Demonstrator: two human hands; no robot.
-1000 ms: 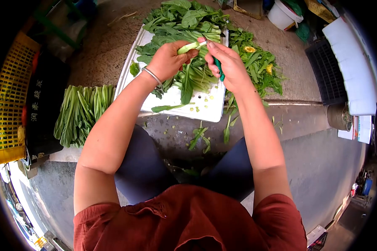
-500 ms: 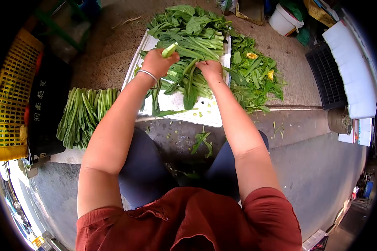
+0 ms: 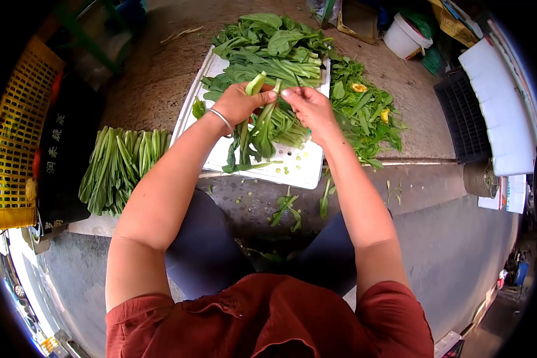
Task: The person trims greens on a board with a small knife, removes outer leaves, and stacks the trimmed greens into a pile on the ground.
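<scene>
My left hand, with a silver bangle at the wrist, is closed around leafy green stalks, their pale cut ends up and leaves hanging below. The thumb presses on a second stalk. Close by on the right, my right hand pinches at that stalk's upper end with thumb and fingers. I cannot make out whether a small tool is in it. Beneath both hands lies a white board scattered with small cut bits. A heap of leafy greens covers its far part.
Trimmed leaves with yellow pieces lie right of the board. A neat row of greens sits at the left, beside a yellow crate. A white bucket, black crate and white foam box stand right. Fallen leaves lie below the board.
My right hand has come up from the heap to my left hand, and a second stalk now stands in the left grip. Another leaf piece lies below the board's front edge.
</scene>
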